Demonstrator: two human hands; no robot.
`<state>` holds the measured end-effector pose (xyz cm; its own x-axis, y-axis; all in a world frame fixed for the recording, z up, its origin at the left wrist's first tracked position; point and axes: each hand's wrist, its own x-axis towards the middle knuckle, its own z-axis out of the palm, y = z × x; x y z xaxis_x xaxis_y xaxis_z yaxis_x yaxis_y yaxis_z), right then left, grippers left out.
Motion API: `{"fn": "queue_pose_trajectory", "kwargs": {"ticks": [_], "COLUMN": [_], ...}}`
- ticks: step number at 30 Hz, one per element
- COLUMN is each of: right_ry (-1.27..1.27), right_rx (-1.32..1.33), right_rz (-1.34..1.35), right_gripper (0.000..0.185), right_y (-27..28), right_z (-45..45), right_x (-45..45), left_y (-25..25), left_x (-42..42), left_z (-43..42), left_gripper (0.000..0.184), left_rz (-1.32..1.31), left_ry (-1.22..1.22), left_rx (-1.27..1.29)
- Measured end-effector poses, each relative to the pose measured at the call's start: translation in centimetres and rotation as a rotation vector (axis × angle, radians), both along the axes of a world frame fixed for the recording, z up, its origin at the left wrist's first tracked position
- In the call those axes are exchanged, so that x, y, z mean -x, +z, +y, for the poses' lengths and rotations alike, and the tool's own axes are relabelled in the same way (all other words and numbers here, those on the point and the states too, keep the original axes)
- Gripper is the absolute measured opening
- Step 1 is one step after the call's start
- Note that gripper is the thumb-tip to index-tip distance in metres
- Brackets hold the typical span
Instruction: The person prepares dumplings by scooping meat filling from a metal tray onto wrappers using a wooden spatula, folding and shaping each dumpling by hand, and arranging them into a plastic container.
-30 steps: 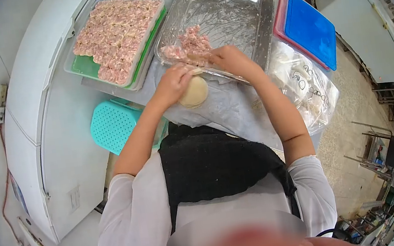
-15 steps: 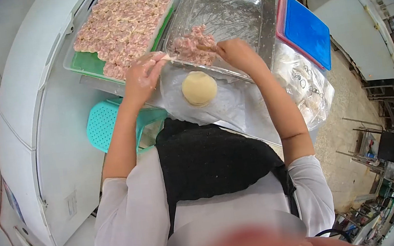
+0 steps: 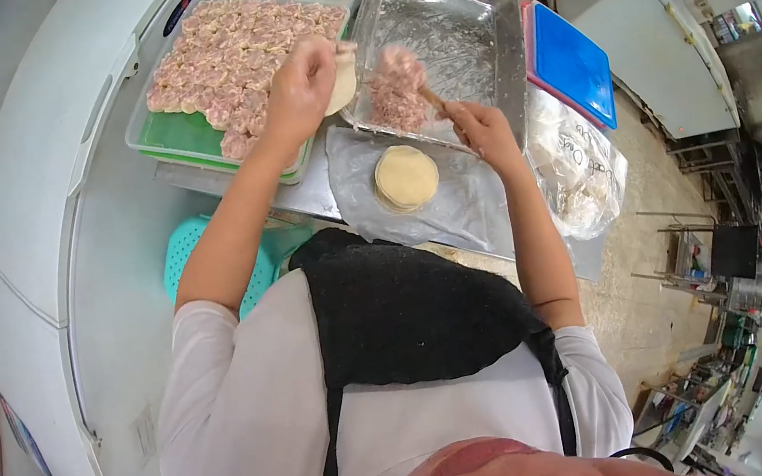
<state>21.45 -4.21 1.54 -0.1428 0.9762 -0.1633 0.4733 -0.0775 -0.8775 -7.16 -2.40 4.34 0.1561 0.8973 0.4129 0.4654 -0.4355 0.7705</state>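
Note:
My left hand (image 3: 304,85) is closed on a thin round dough wrapper (image 3: 343,85), which hangs from the fingers at the metal tray's near left corner. My right hand (image 3: 485,132) grips the handle of a wooden spatula (image 3: 434,100). A lump of pinkish ground meat (image 3: 400,62) sits on the spatula's far end, above more meat in the metal tray (image 3: 498,17). Nearer to me, a stack of pale round wrappers (image 3: 406,178) lies on a plastic sheet (image 3: 356,175).
At the left, a lidless container (image 3: 138,126) holds rows of meat-filled dumplings, with green showing at its near corner. A blue lid (image 3: 573,65) and a plastic bag with writing (image 3: 576,172) lie at the right. A turquoise perforated basket (image 3: 183,251) stands below my left arm.
My left hand has moved up and right, and a wrapper now hangs from it. The spatula has lifted a lump of meat, and my right hand has shifted lower.

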Motion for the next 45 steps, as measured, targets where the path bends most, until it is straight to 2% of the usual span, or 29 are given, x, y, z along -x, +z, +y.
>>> {"fn": "queue_pose_trajectory", "kwargs": {"ticks": [1,2,3,4,6,8,10,11,12,14,15,18,20,22,25,28,30,31,33,34,36,38,40,42,43,45], "right_ry": [-0.015,-0.048,-0.079,-0.091,-0.019,-0.027,0.025,0.084,0.090,0.146,0.131,0.178,0.263,0.254,0.268,0.318,0.302,0.188,0.206,0.214,0.267,0.391,0.405,0.492,0.493,0.569], "right_rx": [-0.002,0.001,0.002,-0.004,-0.039,-0.053,-0.362,-0.602,-0.607,-0.495,-0.506,-0.659,-0.633,-0.569,-0.661,-0.678,-0.704,-0.292,-0.213,-0.130,-0.068,-0.120,-0.118,-0.233,-0.229,-0.113], "right_rz": [-0.005,0.114,0.235,0.232,0.389,0.393,-0.054,-0.226,-0.227,-0.744,-0.773,-0.645,-0.615,-0.906,-0.731,-0.621,-0.174,-0.094,-0.059,-0.029,0.019,-0.016,-0.010,0.014,0.018,0.007], "right_gripper": [0.037,0.038,0.038,0.038,0.038,0.036,0.033,0.028,0.028,0.021,0.019,0.020,0.021,0.025,0.028,0.026,0.025,0.028,0.031,0.035,0.034,0.034,0.033,0.033,0.033,0.035], "right_y": [1.0,2.1,2.8,3.1,3.3,1.8,0.5,0.6,2.2,5.9,6.7,4.8,5.1,8.8,6.5,5.7,5.4,7.3,6.2,5.7,5.4,5.6,5.9,5.0,4.5,3.2], "right_z": [-0.5,-0.9,-1.2,-1.3,-1.1,-0.9,-0.9,-0.8,-1.0,-2.6,-3.1,-2.5,-1.7,-2.4,-2.2,-0.5,1.0,0.3,0.9,1.1,1.2,1.1,0.8,0.9,1.0,2.2], "right_x": [0.3,0.7,1.2,1.4,1.9,2.5,3.0,1.8,1.0,0.1,0.4,1.0,-0.7,-1.3,-0.8,-2.3,-4.7,-5.5,-7.1,-7.7,-8.2,-8.5,-8.3,-7.8,-7.7,-7.7], "left_y": [-0.9,-2.0,-2.3,-2.8,-3.2,-1.7,-0.3,-0.4,-1.1,-4.1,-3.7,-1.7,-0.8,-0.8,-1.1,-0.4,-0.3,0.0,0.6,0.8,1.2,1.3,2.0,2.8,2.5,1.4], "left_x": [-1.2,-2.0,-2.5,-3.1,-4.9,-6.6,-7.4,-6.7,-6.4,-6.3,-6.5,-8.2,-8.5,-8.4,-9.0,-10.7,-10.4,-10.1,-9.6,-9.6,-9.6,-9.9,-10.1,-10.1,-10.0,-9.8], "left_z": [1.0,2.0,3.0,3.2,3.6,3.6,3.7,3.7,4.0,4.9,4.5,2.9,2.2,2.5,3.2,3.2,2.8,2.4,1.3,1.3,1.2,1.2,1.0,0.8,0.8,1.4], "left_gripper": [0.017,0.022,0.034,0.034,0.038,0.035,0.040,0.049,0.049,0.059,0.069,0.070,0.069,0.068,0.064,0.057,0.047,0.047,0.056,0.056,0.063,0.062,0.061,0.041,0.041,0.030], "left_rz": [-0.503,-1.003,-1.238,-1.238,-1.506,-1.505,-1.772,-1.763,-1.766,-1.707,-1.685,-1.807,-1.731,-1.665,-1.569,-1.719,-1.670,-1.667,-0.993,-0.992,-0.407,-0.366,-0.321,-0.162,-0.161,-0.058], "left_ry": [-0.025,-0.050,-0.192,-0.206,-0.219,-0.199,-0.285,-0.363,-0.364,-0.155,-0.100,-0.109,-0.085,-0.056,-0.108,-0.053,-0.177,-0.171,-0.327,-0.321,-0.291,-0.341,-0.393,-0.429,-0.427,-0.519], "left_rx": [0.194,0.394,0.486,0.489,0.743,0.747,0.708,0.817,0.808,0.708,0.682,0.767,0.753,0.718,0.705,0.661,0.652,0.642,0.586,0.585,0.401,0.420,0.444,0.383,0.388,0.005]}}
